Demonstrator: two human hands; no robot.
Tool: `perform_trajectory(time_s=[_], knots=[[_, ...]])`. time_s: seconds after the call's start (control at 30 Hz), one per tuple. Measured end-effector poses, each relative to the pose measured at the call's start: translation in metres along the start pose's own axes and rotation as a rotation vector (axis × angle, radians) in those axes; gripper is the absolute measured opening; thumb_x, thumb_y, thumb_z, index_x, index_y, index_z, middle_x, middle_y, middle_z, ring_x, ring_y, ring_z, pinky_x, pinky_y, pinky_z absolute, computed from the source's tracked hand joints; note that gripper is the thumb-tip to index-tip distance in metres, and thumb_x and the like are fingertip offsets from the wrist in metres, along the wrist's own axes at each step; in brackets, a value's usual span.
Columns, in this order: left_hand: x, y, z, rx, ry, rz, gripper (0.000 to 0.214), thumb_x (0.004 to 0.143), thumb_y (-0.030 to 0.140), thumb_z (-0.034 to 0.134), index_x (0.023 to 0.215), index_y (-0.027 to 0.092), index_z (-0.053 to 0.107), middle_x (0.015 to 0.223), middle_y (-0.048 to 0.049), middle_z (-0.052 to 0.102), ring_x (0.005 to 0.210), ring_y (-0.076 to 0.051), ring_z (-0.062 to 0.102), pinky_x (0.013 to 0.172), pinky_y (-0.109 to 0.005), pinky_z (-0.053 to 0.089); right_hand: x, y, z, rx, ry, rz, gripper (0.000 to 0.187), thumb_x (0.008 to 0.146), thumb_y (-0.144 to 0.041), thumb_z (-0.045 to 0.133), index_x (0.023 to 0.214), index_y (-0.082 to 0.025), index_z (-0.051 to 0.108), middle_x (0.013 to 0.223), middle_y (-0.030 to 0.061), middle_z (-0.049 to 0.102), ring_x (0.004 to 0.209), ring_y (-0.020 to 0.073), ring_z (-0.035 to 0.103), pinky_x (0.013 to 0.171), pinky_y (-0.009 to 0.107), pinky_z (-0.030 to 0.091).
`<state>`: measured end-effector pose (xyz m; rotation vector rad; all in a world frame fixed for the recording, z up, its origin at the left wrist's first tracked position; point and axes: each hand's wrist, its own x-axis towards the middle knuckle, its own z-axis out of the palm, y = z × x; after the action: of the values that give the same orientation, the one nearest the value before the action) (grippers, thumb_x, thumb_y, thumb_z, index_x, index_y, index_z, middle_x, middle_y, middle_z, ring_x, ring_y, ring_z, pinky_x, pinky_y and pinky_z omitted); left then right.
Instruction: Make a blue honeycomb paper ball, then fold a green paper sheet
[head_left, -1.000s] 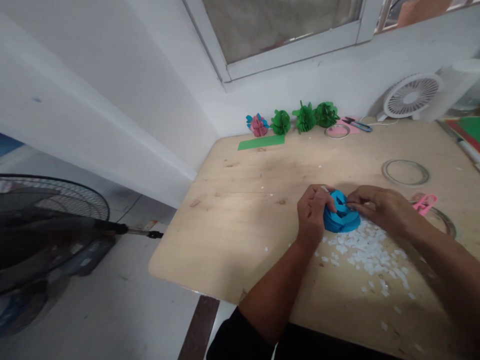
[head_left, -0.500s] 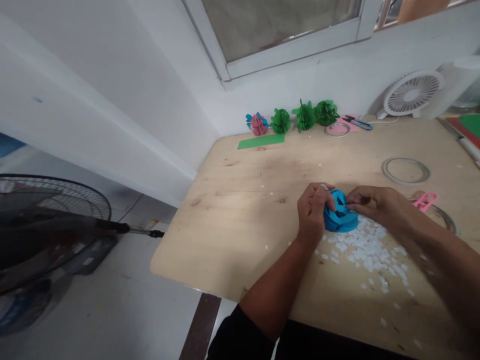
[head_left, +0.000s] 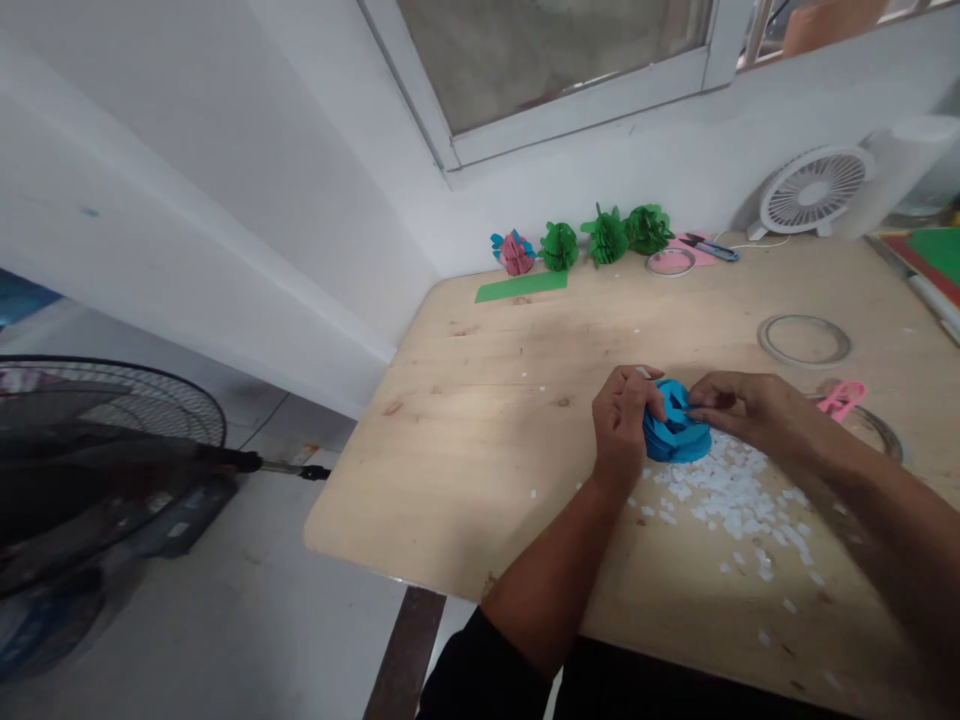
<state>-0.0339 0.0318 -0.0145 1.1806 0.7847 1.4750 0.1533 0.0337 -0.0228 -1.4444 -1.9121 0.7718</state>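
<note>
A stack of blue cut-paper pieces [head_left: 677, 445] with a cut-out top stands on the wooden table between my hands. My left hand [head_left: 624, 412] is closed around its left side, thumb over the upper edge. The fingertips of my right hand [head_left: 731, 402] pinch together at the right upper edge of the blue paper; whatever tiny bit may be between them is hidden. Many small white squares [head_left: 742, 495] lie scattered just to the right and in front of the stack. A pink clip [head_left: 842, 400] rests beyond my right wrist, beside a wire coil [head_left: 877, 430].
Along the wall stand a pink-and-blue paper ball [head_left: 516, 253] and several green ones [head_left: 607, 237], with a green paper strip [head_left: 521, 287] before them. Blue snips [head_left: 712, 248], another wire ring [head_left: 805, 340] and a small white fan [head_left: 814, 190] are farther right. A floor fan [head_left: 112, 450] stands left.
The view has shifted slightly. Both hands stay at the blue paper, and my right fingertips have moved only a little against its edge.
</note>
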Motion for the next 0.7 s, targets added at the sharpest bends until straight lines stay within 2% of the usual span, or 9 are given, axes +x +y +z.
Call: perform_trajectory(time_s=[0.13, 0.27, 0.47, 0.7], knots=[[0.0001, -0.0001, -0.0002, 0.015, 0.01, -0.002, 0.055, 0.094, 0.065, 0.047, 0.063, 0.02, 0.055, 0.058, -0.001, 0.054, 0.083, -0.019, 0.063, 0.088, -0.036, 0.049, -0.0009, -0.0053, -0.0024, -0.041, 0.049, -0.029, 0.046, 0.082, -0.068, 0.06, 0.082, -0.023, 0.072, 0.068, 0.0031, 0.068, 0.061, 0.0171, 0.06, 0.059, 0.029, 0.045], [0.0, -0.0006, -0.0007, 0.027, 0.001, 0.001, 0.054, 0.094, 0.065, 0.046, 0.065, 0.021, 0.056, 0.058, -0.0014, 0.054, 0.088, -0.021, 0.063, 0.091, -0.038, 0.049, -0.0019, -0.0075, -0.003, -0.072, 0.045, -0.052, 0.042, 0.084, -0.063, 0.058, 0.081, -0.024, 0.071, 0.069, 0.0032, 0.07, 0.062, 0.0178, 0.062, 0.059, 0.029, 0.045], [-0.0002, -0.0012, -0.0004, 0.021, -0.008, 0.016, 0.053, 0.095, 0.064, 0.045, 0.065, 0.022, 0.056, 0.058, -0.0016, 0.054, 0.092, -0.022, 0.064, 0.093, -0.04, 0.049, -0.0021, -0.0087, -0.0032, -0.098, -0.027, -0.052, 0.032, 0.082, -0.054, 0.058, 0.078, -0.025, 0.069, 0.069, 0.0018, 0.068, 0.059, 0.0166, 0.06, 0.058, 0.029, 0.043], [-0.0006, -0.0012, 0.0003, 0.038, -0.014, 0.018, 0.053, 0.096, 0.063, 0.043, 0.066, 0.021, 0.056, 0.057, -0.0013, 0.053, 0.092, -0.022, 0.065, 0.093, -0.039, 0.049, -0.0011, -0.0106, -0.003, -0.051, -0.069, -0.07, 0.032, 0.084, -0.053, 0.057, 0.074, -0.024, 0.067, 0.065, 0.0008, 0.063, 0.057, 0.0153, 0.054, 0.056, 0.028, 0.039]])
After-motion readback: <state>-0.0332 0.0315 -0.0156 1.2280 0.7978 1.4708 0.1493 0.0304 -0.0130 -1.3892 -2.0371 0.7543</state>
